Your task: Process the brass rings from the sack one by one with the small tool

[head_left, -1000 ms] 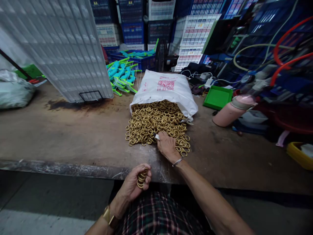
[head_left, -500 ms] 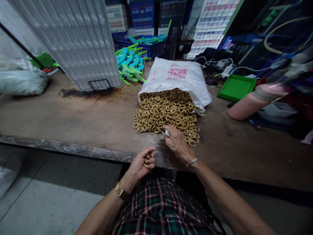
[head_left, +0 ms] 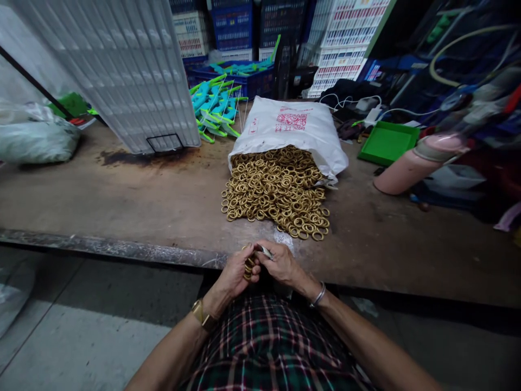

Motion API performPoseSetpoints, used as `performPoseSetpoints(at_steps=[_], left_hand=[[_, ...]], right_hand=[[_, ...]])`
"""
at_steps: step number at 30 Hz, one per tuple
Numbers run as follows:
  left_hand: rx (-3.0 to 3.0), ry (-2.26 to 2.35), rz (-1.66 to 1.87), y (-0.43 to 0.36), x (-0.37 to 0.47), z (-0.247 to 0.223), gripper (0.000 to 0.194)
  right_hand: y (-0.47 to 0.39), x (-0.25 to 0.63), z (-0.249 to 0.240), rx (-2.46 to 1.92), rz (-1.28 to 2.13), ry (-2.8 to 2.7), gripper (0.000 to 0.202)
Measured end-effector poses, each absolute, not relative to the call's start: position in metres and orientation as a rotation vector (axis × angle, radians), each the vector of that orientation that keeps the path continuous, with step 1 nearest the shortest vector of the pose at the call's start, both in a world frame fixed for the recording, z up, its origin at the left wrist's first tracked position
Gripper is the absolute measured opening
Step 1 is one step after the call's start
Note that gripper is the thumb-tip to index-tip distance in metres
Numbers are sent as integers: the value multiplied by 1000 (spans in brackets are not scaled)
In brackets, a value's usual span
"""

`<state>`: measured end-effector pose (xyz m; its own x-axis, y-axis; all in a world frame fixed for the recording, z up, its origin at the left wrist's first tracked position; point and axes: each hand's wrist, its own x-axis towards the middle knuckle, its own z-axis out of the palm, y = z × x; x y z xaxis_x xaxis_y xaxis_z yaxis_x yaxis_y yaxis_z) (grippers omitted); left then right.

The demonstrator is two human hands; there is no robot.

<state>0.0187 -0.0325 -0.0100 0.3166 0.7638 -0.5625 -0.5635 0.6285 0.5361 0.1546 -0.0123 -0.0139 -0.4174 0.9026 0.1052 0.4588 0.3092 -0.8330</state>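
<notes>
My left hand (head_left: 236, 271) is closed around several gold-coloured metal rings (head_left: 248, 267), stacked together in the fingers at the table's front edge. My right hand (head_left: 281, 263) meets it from the right, its fingertips pinched together at the top of the rings. A small pale, dark-edged thing (head_left: 266, 252) shows at the right fingers; I cannot tell what it is or whether a ring is in the pinch. Beyond both hands a heap of the same rings (head_left: 277, 195) spills from the mouth of a white sack (head_left: 293, 127) with red print.
A tall ribbed translucent panel (head_left: 134, 81) stands at the left on the table (head_left: 122, 201). Behind are teal and green plastic pieces (head_left: 215, 106) and stacked crates (head_left: 232, 27). To the right lie a green tray (head_left: 388, 144) and a pink bottle (head_left: 419, 165).
My right hand has drawn back from the near edge of the ring heap to my left hand. The left hand has stayed nearly in place, still holding rings.
</notes>
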Motion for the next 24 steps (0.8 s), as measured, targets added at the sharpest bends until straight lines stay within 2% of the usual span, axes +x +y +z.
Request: performPoseSetpoints(at_steps=[9, 17, 24], left_hand=[[251, 890, 870, -32, 17, -12, 28], [507, 1036, 982, -40, 15, -7, 40], [734, 1137, 950, -40, 18, -1, 36]], right_hand=[[-15, 157, -17, -1222, 944, -1959, 19], [-14, 165, -15, -1352, 849, -1966, 16], [-14, 160, -9, -1354, 965, -1918, 15]])
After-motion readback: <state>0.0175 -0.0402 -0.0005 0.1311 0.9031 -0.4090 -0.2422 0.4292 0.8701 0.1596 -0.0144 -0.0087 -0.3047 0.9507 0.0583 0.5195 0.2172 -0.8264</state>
